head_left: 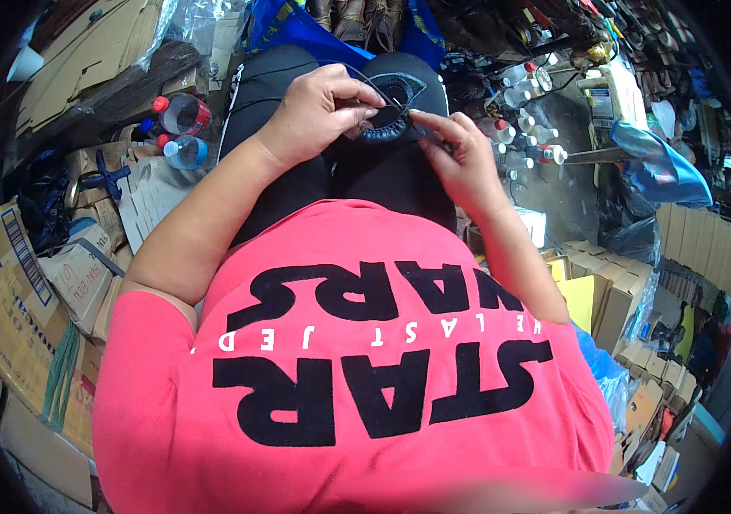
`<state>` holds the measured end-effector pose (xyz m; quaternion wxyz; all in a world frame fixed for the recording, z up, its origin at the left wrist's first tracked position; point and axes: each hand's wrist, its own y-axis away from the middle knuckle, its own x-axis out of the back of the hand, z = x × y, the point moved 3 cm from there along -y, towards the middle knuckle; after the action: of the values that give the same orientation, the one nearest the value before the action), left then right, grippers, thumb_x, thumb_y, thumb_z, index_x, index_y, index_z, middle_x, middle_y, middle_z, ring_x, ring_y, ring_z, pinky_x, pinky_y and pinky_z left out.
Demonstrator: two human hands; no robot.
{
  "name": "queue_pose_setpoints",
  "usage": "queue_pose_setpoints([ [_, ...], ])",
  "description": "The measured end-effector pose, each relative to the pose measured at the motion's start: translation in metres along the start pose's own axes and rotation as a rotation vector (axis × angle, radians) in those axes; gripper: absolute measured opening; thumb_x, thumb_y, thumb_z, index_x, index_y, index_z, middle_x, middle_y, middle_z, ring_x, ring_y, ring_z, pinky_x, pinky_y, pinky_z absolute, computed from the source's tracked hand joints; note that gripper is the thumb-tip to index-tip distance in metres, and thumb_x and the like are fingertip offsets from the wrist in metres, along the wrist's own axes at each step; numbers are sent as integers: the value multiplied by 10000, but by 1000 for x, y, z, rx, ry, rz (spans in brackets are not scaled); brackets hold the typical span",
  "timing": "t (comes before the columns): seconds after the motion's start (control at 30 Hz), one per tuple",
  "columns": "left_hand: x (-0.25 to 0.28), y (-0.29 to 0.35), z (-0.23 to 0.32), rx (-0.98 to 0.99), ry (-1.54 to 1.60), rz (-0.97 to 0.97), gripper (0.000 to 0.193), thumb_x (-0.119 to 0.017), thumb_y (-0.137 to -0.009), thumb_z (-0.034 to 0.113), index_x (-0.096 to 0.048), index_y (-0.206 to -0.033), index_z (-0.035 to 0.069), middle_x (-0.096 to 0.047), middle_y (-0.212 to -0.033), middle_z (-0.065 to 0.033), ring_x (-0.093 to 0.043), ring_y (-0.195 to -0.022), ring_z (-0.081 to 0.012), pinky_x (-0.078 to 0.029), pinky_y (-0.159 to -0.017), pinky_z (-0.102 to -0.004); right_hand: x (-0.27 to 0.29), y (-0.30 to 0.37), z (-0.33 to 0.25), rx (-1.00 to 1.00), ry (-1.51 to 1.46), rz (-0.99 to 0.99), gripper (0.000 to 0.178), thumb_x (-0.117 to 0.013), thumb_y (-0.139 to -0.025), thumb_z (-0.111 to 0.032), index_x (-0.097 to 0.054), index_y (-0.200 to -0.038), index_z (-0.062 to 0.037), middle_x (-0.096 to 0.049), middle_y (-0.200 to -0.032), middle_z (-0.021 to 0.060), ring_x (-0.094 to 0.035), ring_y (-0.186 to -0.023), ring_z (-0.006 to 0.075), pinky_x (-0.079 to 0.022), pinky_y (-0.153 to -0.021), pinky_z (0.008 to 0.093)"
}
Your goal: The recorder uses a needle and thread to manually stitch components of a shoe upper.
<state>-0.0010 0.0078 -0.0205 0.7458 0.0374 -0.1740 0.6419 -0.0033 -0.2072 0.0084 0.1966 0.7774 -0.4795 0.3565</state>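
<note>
A small dark shoe upper (pixel 385 133), its curved edge gathered with stitches, rests over my thighs. My left hand (pixel 322 111) is at its left side, thumb and forefinger pinched on a thin dark cord (pixel 371 83) that arcs above the fingers. At the opposite edge is my right hand (pixel 461 154), forefinger and thumb bent toward each other with the fingertip against the upper. Whether a fine thread or needle lies between those right fingers is too small to make out. The inside of the upper shows a greyish-green lining edge (pixel 412 86).
Plastic bottles (pixel 185 116) stand left of my legs, and more bottles (pixel 519 128) crowd the floor on the right. Brown shoes (pixel 352 21) lie on a blue sheet (pixel 297 30) beyond my knees. Cardboard boxes (pixel 83 278) are stacked at my left; a blue plastic bag (pixel 661 163) hangs at right.
</note>
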Motion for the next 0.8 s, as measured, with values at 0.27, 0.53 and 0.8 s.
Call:
queue_pose_setpoints([
  [0.27,1,-11,-7,-138,-205,-73,260,-659,-738,-24,-735,-931,132,-464,-750,-15,-488,-706,-138,-431,-649,-253,13,-26,21,-173,-252,-233,315,-554,-836,25,-692,-1058,-149,-512,-898,46,-536,-845,149,-446,-784,252],
  [0.53,-2,-14,-9,-148,-211,-84,272,-664,-730,-27,-740,-924,148,-445,-732,-13,-463,-694,-146,-416,-649,-259,18,-31,18,-142,-212,-276,326,-529,-833,54,-692,-1052,-126,-500,-887,31,-514,-849,128,-431,-785,235],
  [0.8,-6,-17,-10,-140,-210,-109,263,-671,-729,-20,-741,-917,150,-444,-724,-15,-468,-693,-143,-421,-643,-253,18,-32,25,-153,-297,-310,311,-564,-830,24,-699,-1058,-138,-533,-920,43,-540,-880,134,-447,-801,249],
])
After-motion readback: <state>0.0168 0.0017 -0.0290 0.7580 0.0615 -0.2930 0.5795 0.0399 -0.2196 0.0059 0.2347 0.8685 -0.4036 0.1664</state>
